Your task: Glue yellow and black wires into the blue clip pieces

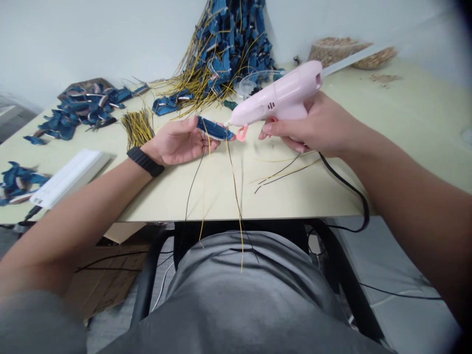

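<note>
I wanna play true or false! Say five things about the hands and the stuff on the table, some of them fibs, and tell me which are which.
1. The right hand holds a pink glue gun. True.
2. The left hand holds scissors. False: it holds a blue piece with thin wires.
3. A clear stick pokes out of the glue gun's back end. True.
4. The tall blue pile is under the table. False: it is on top, toward the back.
5. A black wristband is on the left arm. True.
</note>
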### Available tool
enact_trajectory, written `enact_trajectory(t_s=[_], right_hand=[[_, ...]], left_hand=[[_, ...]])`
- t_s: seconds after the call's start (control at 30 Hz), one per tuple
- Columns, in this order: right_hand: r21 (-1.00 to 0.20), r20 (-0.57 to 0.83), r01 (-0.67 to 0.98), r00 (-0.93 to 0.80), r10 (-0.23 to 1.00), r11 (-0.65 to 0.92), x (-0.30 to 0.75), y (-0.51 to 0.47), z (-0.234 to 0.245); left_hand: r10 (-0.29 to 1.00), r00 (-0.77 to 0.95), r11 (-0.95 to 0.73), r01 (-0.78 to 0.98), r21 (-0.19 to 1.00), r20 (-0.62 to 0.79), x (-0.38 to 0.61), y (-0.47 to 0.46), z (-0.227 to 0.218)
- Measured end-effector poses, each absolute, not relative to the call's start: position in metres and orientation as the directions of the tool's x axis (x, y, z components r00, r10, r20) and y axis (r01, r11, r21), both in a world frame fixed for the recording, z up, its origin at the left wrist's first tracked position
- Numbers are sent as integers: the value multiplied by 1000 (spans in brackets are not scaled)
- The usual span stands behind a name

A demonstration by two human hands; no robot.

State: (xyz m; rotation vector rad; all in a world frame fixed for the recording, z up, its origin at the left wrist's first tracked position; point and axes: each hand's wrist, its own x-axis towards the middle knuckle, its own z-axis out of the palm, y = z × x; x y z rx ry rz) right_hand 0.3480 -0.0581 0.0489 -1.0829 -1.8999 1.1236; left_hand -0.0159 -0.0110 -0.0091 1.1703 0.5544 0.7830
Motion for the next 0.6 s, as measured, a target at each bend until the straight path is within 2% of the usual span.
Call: enact_trajectory(t_s=[0.6], right_hand=[[-887,38,391,-470,882,246,344,-61,52]], left_hand=[[802,598,141,-205,969,10,-6,-24,-3]])
